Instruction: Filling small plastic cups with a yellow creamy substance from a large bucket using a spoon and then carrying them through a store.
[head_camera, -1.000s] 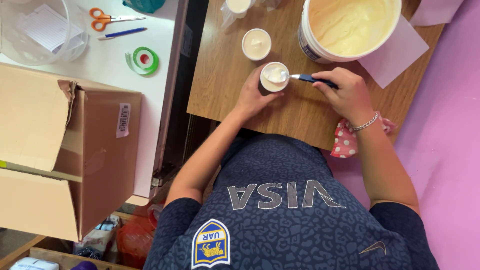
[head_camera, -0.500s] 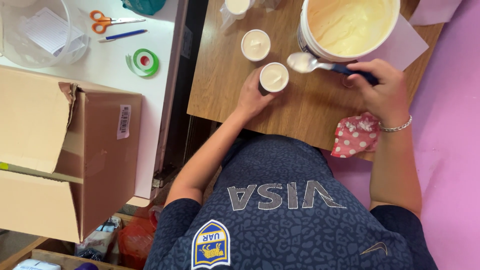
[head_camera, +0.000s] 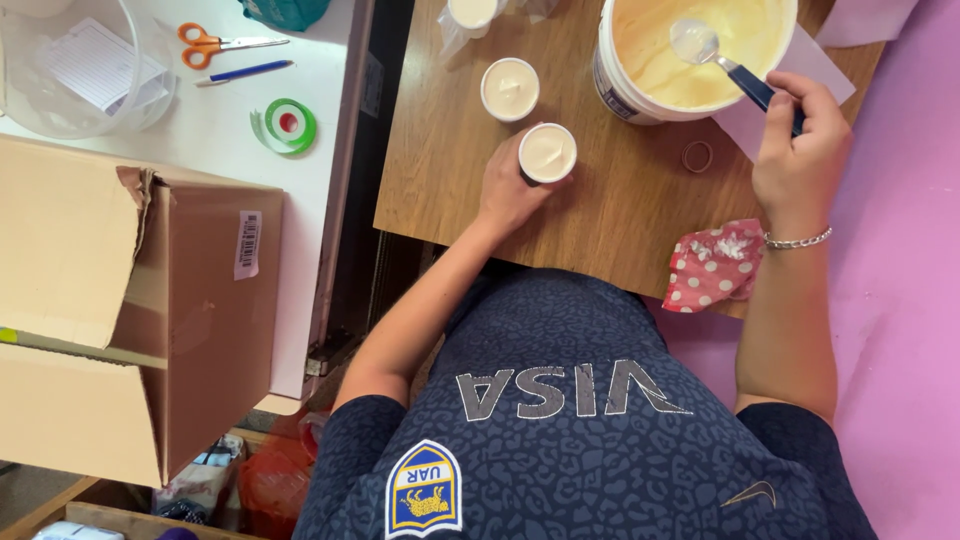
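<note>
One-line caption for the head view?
Left hand steadies a filled small cup; right hand holds a spoon over the cream bucket.

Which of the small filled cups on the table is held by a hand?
The cup nearest the person: the left hand grips its side. The second cup and the third cup stand untouched behind it.

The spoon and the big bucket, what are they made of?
The spoon in the right hand looks like shiny metal at the bowl, with a dark blue handle, probably plastic. The big bucket looks like smooth white plastic, judging by its thin glossy wall; it holds pale yellow cream.
</note>
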